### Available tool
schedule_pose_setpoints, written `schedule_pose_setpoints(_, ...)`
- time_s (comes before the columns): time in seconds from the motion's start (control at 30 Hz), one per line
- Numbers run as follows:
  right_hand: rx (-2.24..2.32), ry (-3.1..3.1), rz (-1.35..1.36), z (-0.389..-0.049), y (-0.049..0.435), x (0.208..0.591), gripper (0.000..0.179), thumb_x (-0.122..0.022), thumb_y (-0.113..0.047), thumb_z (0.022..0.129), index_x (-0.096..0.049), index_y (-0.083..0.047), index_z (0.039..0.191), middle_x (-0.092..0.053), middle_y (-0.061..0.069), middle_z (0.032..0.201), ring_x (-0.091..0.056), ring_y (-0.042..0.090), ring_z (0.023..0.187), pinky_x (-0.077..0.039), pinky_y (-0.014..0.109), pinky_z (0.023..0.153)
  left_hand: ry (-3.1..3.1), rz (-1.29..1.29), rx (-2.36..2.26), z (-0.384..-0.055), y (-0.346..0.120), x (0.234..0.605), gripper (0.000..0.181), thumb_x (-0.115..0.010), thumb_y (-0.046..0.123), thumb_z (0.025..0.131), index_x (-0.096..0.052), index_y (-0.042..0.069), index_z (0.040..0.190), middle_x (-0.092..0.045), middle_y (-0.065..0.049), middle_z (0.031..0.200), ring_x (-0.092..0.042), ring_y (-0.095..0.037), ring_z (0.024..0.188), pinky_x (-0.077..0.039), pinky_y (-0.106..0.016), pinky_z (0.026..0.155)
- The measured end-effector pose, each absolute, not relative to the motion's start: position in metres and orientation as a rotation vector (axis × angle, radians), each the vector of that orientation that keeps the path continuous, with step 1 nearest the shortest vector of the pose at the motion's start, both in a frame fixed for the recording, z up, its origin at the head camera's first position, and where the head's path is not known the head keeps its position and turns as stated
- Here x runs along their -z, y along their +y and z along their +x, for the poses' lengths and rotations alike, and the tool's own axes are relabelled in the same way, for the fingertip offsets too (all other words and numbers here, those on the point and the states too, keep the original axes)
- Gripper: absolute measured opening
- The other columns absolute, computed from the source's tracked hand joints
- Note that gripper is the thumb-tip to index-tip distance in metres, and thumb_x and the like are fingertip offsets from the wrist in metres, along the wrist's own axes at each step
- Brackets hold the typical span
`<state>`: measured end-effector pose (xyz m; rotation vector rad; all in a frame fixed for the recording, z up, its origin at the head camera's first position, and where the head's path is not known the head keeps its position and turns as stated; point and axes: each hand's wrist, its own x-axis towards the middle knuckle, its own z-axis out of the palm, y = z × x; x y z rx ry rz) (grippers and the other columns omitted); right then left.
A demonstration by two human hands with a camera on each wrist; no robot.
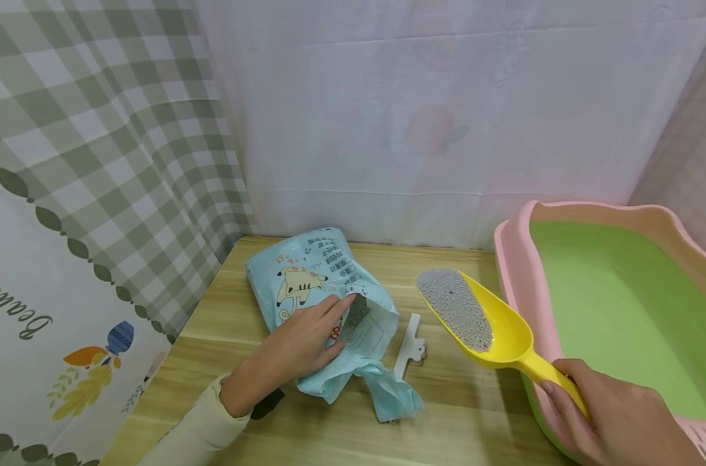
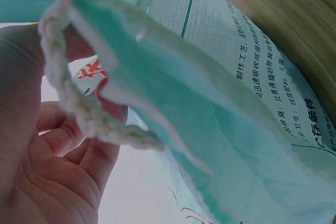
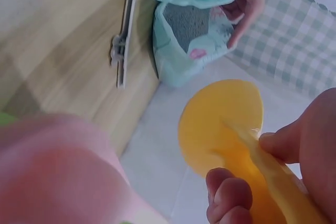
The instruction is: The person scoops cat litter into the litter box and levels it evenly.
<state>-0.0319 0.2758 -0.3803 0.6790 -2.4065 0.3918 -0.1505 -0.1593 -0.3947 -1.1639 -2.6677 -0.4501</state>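
A light-blue bag of cat litter point(image 1: 329, 255) with a cartoon cat print lies on the wooden table, its mouth spread towards me. Grey litter point(image 1: 354, 318) shows inside it. My left hand point(image 1: 306, 336) holds the bag by the edge of its mouth; the left wrist view has a braided cord point(image 2: 79, 106) crossing in front of the fingers. In my right hand point(image 1: 623, 414) is the handle of a yellow scoop point(image 1: 507, 327), raised between bag and litter box. Grey granules point(image 1: 454, 304) heap its front half. From the right wrist view only the scoop's underside shows.
A pink-rimmed litter box point(image 1: 524, 265) with a green inside point(image 1: 626, 304) stands on the right, close beside the scoop. A white sealing clip point(image 1: 411, 346) lies on the wooden table point(image 1: 446, 421) right of the bag. Fabric curtains point(image 1: 387, 129) hang behind and at the left.
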Motion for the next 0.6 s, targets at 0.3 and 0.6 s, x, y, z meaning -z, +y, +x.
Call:
schedule_pose_setpoints(0.3,-0.392,-2.463,0.566,-0.037,0.289,0.366,0.035,-0.057,-0.040,0.115,-0.068,-0.012,0.098,-0.039,-0.028,0.071,-0.028,-0.007,0.059,-0.028,0.024,0.048,-2.687,-1.154,0.448,-0.151,-0.159,0.395,0.079,-0.092,0.010,0.089,-0.052,-0.005,0.156,-0.064,-0.009,0.116,-0.058,-0.011,0.072,-0.055,-0.027,0.065)
schedule_pose_setpoints(0.6,-0.492,-2.417,0.464,-0.042,0.308,0.357,0.037,-0.057,-0.036,0.116,-0.068,-0.004,0.102,-0.031,-0.026,0.066,-0.024,-0.008,0.055,-0.019,0.022,0.045,-2.692,-1.151,0.453,-0.151,-0.159,0.395,0.078,-0.093,0.010,0.089,-0.053,-0.006,0.154,-0.065,-0.011,0.118,-0.058,-0.011,0.072,-0.055,-0.026,0.066)
